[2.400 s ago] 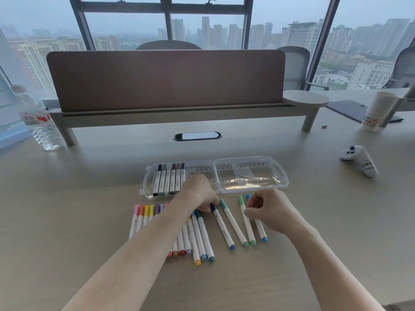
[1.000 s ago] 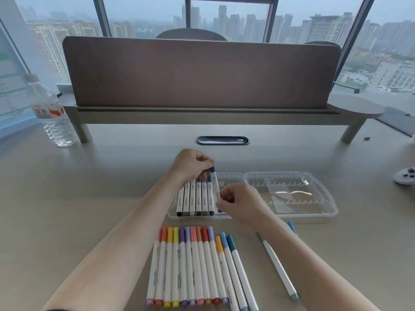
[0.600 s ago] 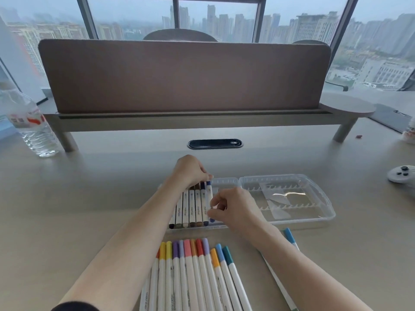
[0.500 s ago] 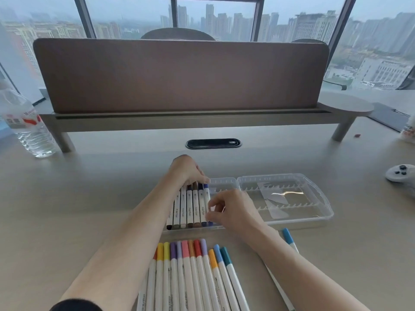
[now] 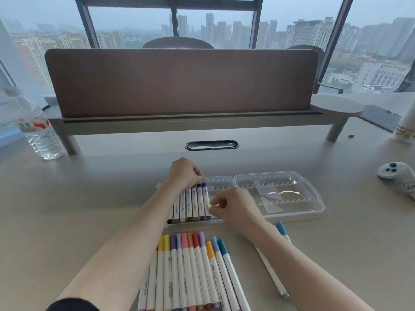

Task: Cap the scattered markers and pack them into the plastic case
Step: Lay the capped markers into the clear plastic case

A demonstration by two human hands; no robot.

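The clear plastic case [image 5: 314, 199] lies open on the desk. Its left half holds several capped markers [image 5: 188, 206] side by side, and its right half is bare. The blue marker [image 5: 204, 198] lies at the right end of that row. My left hand [image 5: 184, 173] holds its cap end with curled fingertips. My right hand [image 5: 233, 207] pinches its barrel from the right. Nearer to me, a row of several capped coloured markers [image 5: 190, 270] lies on the desk. A teal-tipped marker [image 5: 270, 272] and a blue-capped marker [image 5: 281, 230] lie under my right forearm.
A water bottle [image 5: 38, 131] stands at the far left. A white controller [image 5: 395, 172] and a paper cup [image 5: 406, 129] are at the right. A brown divider on a raised shelf [image 5: 179, 81] runs across the back, with a cable slot [image 5: 211, 145] before it.
Both hands carried the blue marker from the desk to the case and lowered it flat beside the other markers. They still hold it.
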